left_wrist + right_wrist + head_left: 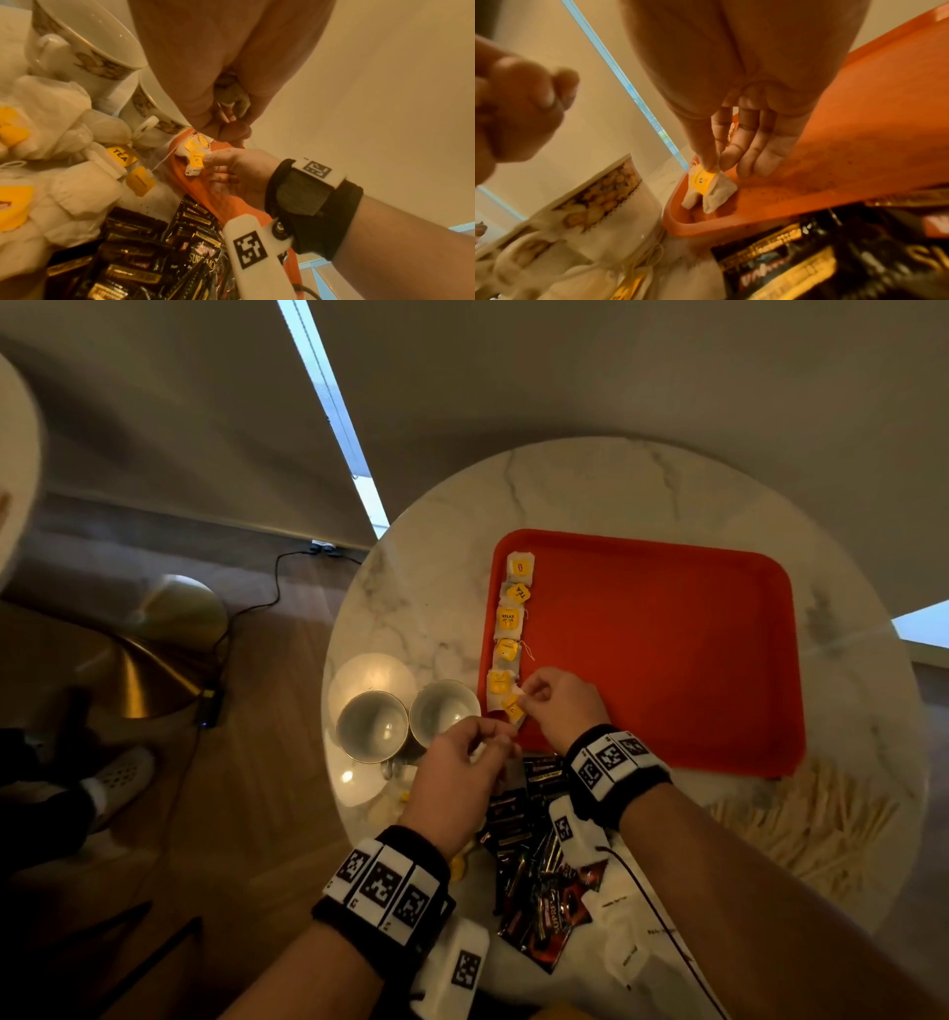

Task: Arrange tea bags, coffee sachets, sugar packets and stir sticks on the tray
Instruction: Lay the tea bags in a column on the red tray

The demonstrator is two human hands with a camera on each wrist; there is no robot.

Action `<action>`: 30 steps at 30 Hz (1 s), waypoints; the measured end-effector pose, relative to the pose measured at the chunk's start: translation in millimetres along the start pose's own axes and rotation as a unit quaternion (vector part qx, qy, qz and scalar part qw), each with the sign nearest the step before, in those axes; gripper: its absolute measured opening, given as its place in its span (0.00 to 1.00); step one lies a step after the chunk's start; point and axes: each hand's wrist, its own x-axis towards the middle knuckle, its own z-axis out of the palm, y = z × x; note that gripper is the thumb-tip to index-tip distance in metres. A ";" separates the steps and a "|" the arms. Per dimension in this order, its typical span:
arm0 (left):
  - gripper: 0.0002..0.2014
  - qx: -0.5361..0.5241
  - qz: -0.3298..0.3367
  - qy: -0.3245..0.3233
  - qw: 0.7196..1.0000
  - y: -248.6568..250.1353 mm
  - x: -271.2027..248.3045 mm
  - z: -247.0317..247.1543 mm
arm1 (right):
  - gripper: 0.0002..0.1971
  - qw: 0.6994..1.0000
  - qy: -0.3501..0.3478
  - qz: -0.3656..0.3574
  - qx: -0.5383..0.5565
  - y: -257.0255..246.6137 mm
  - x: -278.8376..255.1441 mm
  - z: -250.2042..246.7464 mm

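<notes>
A red tray [667,660] lies on a round marble table. A column of tea bags [508,618] with yellow tags runs down its left edge. At the tray's near left corner my right hand [529,695] pinches a tea bag [711,188] by its yellow tag, and the bag touches the tray floor [859,142]. My left hand [488,742] hovers just off that corner, fingers curled round what looks like another tea bag [228,95]. Black coffee sachets [534,855] are piled near the front edge, wooden stir sticks [821,824] lie right of them, and white packets [626,952] lie nearest me.
Two patterned cups [372,726] [444,711] stand on a saucer left of the tray, close to my left hand. Loose tea bags [64,125] lie beside them. Most of the tray floor is bare red. The table edge drops to a wooden floor with a lamp base [149,675].
</notes>
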 end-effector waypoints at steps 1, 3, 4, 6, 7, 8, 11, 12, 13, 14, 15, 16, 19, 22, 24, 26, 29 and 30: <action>0.07 -0.001 -0.001 0.000 1.000 -0.1 0.2 0.2 | 0.05 1.000 0.003 -0.005 0.013 0.6 -1.8 -0.3; 0.07 0.000 -0.002 0.000 1.000 0.0 0.6 0.4 | 0.06 0.998 0.005 -0.008 0.058 2.6 -3.0 0.8; 0.07 0.001 -0.001 0.001 1.000 0.1 0.5 0.7 | 0.06 0.997 0.005 -0.012 0.081 2.5 -4.1 0.6; 0.07 0.000 -0.001 0.002 1.000 0.3 0.1 1.9 | 0.06 0.988 -0.016 -0.010 0.154 1.3 -6.0 -0.3; 0.07 -0.003 -0.003 0.004 1.000 0.2 -0.9 2.5 | 0.05 0.981 -0.039 -0.006 0.191 0.5 -6.3 -0.4; 0.07 -0.003 -0.004 0.005 1.000 0.0 -1.3 3.3 | 0.04 0.976 -0.059 -0.003 0.208 -0.6 -5.6 -0.5; 0.07 0.010 -0.004 0.007 1.000 -1.2 -2.5 4.9 | 0.03 0.986 -0.071 -0.009 0.152 -0.3 0.5 3.5; 0.07 0.012 -0.004 0.008 1.000 -2.3 -2.6 5.6 | 0.02 0.991 -0.062 -0.014 0.114 1.4 3.3 4.5; 0.07 0.012 -0.006 0.008 1.000 -2.9 -2.9 6.4 | 0.02 0.995 -0.051 -0.022 0.078 2.5 4.8 4.0; 0.07 0.011 -0.007 0.006 1.000 -3.2 -3.1 7.1 | 0.02 0.998 -0.037 -0.027 0.052 3.5 5.6 3.2; 0.07 0.009 -0.008 0.004 1.000 -3.2 -3.3 7.6 | 0.03 0.998 -0.025 -0.030 0.039 4.6 5.6 2.5; 0.07 0.009 -0.008 0.002 1.000 -3.2 -3.2 7.9 | 0.04 0.999 -0.014 -0.032 0.035 5.5 5.1 0.7; 0.07 0.011 -0.007 0.000 1.000 -4.5 -3.6 7.9 | 0.05 0.999 0.010 -0.020 0.043 9.9 0.6 -1.4; 0.07 0.007 -0.017 0.001 1.000 -5.0 -4.7 7.5 | 0.07 0.994 0.000 -0.011 0.108 13.2 -3.6 -0.1; 0.07 0.002 -0.023 0.000 1.000 -4.7 -5.6 7.6 | 0.06 0.989 -0.024 -0.006 0.149 9.8 -5.3 2.6; 0.07 0.003 -0.026 -0.001 1.000 -5.2 -6.3 8.4 | 0.04 0.988 -0.033 -0.002 0.152 5.5 -3.7 7.2; 0.07 0.006 -0.027 -0.004 1.000 -3.9 -7.4 9.0 | 0.07 0.997 0.002 0.003 0.078 4.7 4.2 15.0; 0.07 0.005 -0.027 -0.005 1.000 -3.0 -7.3 8.6 | 0.11 0.998 0.016 0.007 0.058 5.9 6.4 18.0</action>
